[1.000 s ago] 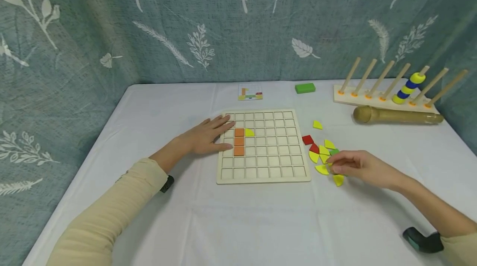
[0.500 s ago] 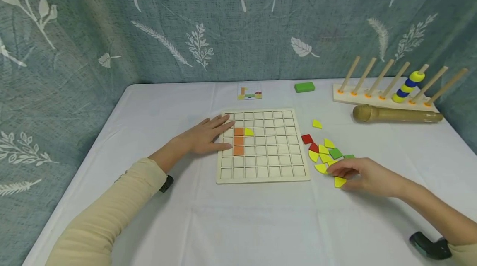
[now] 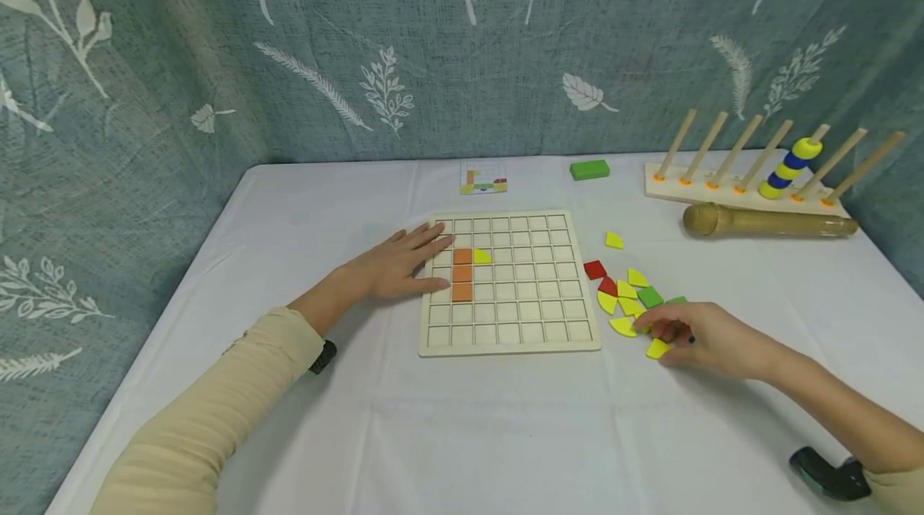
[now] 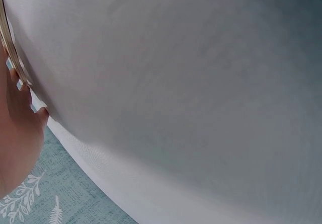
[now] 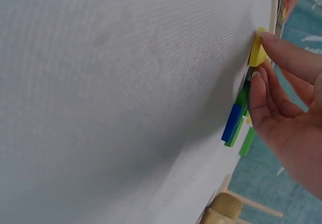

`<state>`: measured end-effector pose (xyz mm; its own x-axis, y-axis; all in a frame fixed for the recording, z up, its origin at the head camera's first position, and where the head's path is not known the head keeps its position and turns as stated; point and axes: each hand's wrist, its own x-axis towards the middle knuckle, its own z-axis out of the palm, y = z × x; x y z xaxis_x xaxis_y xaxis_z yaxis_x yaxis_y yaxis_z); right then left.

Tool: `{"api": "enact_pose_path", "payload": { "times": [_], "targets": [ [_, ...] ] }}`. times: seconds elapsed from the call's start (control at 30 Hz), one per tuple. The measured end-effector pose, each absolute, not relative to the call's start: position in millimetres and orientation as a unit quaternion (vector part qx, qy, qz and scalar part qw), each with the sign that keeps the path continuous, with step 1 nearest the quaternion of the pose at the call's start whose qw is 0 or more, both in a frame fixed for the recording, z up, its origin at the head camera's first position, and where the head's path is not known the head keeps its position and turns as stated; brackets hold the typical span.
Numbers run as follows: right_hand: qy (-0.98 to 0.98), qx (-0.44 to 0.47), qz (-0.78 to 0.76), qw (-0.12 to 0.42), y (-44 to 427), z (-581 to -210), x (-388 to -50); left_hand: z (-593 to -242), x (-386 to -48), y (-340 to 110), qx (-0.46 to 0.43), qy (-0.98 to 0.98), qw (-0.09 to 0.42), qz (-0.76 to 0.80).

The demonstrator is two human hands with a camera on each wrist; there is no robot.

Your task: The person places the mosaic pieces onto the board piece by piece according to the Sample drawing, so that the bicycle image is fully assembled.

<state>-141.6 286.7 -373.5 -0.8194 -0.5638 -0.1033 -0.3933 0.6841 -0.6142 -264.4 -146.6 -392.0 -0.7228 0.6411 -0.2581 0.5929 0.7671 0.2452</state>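
Note:
My left hand [image 3: 407, 262] lies spread on the left edge of a pale grid board [image 3: 505, 338]. Three orange square tiles [image 3: 462, 274] form a column on it, a yellow quarter-round tile [image 3: 482, 257] beside the top one. My right hand [image 3: 715, 342] bends over the loose tiles right of the board. In the right wrist view its thumb touches a yellow tile [image 5: 257, 50], while a blue tile [image 5: 231, 122] lies below the bent fingers. Red [image 3: 595, 269], green [image 3: 650, 297] and yellow tiles [image 3: 623, 327] lie around; the hand hides some.
Behind the board lies a small pattern card [image 3: 484, 178], with a green block [image 3: 589, 170] to its right. A peg rack [image 3: 722, 188] with yellow and blue rings on one peg stands at the back right. A brown microphone-shaped object [image 3: 772, 223] lies before it.
My right hand has shifted slightly right and toward me, uncovering green tiles; its thumb now meets the nearest yellow tile, which has turned a little. My left hand stays put.

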Motion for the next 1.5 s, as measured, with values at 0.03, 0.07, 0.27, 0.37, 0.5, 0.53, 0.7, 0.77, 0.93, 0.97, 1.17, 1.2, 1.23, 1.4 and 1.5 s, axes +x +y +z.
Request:
{"api": "enact_pose_path", "payload": {
  "times": [0.03, 0.07, 0.27, 0.37, 0.5, 0.53, 0.7, 0.77, 0.93, 0.97, 1.17, 1.2, 1.23, 1.4, 1.5],
  "targets": [
    [0.906, -0.263, -0.300, 0.143, 287, -374, -142, -392, -264, -147, 0.333, 0.925, 0.166, 0.073],
    [0.905, -0.261, -0.304, 0.143, 287, -374, -142, -392, -264, -147, 0.332, 0.925, 0.167, 0.073],
    [0.908, -0.258, -0.299, 0.141, 286, -372, -145, -390, -263, -148, 0.331, 0.926, 0.165, 0.077],
    [0.916, -0.245, -0.289, 0.130, 284, -369, -148, -390, -262, -149, 0.333, 0.925, 0.162, 0.079],
    [0.919, -0.207, -0.310, 0.132, 276, -364, -153, -392, -263, -150, 0.335, 0.925, 0.162, 0.079],
    [0.915, -0.193, -0.326, 0.140, 274, -364, -154, -392, -264, -151, 0.335, 0.925, 0.162, 0.080],
    [0.875, -0.148, -0.421, 0.188, 258, -365, -163, -395, -265, -151, 0.334, 0.925, 0.164, 0.075],
    [0.863, -0.149, -0.440, 0.198, 252, -366, -167, -395, -264, -151, 0.335, 0.925, 0.164, 0.076],
    [0.840, -0.154, -0.473, 0.214, 231, -366, -177, -395, -264, -150, 0.334, 0.925, 0.164, 0.075],
    [0.836, -0.151, -0.479, 0.219, 226, -366, -179, -395, -264, -150, 0.334, 0.925, 0.164, 0.075],
    [0.809, -0.132, -0.517, 0.245, 197, -368, -193, -391, -263, -149, 0.339, 0.922, 0.166, 0.084],
    [0.804, -0.127, -0.525, 0.251, 192, -369, -195, -391, -263, -149, 0.339, 0.922, 0.167, 0.083],
    [0.800, -0.121, -0.530, 0.255, 187, -369, -196, -390, -263, -149, 0.339, 0.922, 0.168, 0.084],
    [0.788, -0.107, -0.539, 0.277, 160, -370, -203, -392, -263, -149, 0.337, 0.923, 0.166, 0.080],
    [0.790, -0.106, -0.532, 0.285, 143, -370, -204, -393, -263, -150, 0.335, 0.924, 0.166, 0.080]
  ]
}}
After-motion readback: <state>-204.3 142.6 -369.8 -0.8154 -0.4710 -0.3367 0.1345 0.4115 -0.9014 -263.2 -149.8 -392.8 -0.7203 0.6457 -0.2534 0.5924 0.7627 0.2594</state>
